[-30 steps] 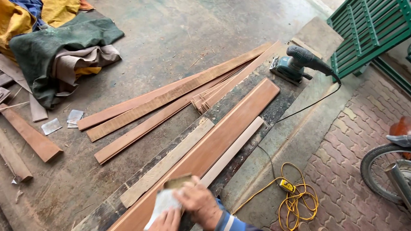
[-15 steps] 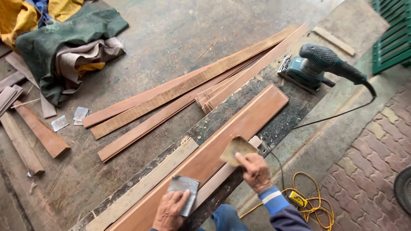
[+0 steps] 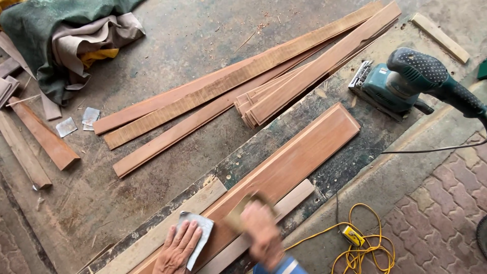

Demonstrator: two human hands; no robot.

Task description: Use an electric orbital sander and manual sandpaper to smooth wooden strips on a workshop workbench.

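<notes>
A long reddish-brown board (image 3: 299, 157) lies on a dark, stained plank (image 3: 284, 132). My left hand (image 3: 175, 248) rests flat, fingers spread, pressing a grey sheet of sandpaper (image 3: 199, 233) against the board's near end. My right hand (image 3: 261, 233), blurred by motion, grips a tan sheet of sandpaper (image 3: 238, 213) and holds it on the board's surface, just right of the left hand.
A teal and black electric sander (image 3: 406, 81) sits at the plank's far end, its black cord trailing right. A coiled yellow cable (image 3: 355, 241) lies on the ground. Several long wood strips (image 3: 228, 91) lie to the left, with cloths (image 3: 66, 40) and short offcuts (image 3: 40, 142) beyond.
My right hand has come down from mid-air with the tan sandpaper onto the board. My left hand has flattened onto the grey sheet. The view has shifted closer and to the right.
</notes>
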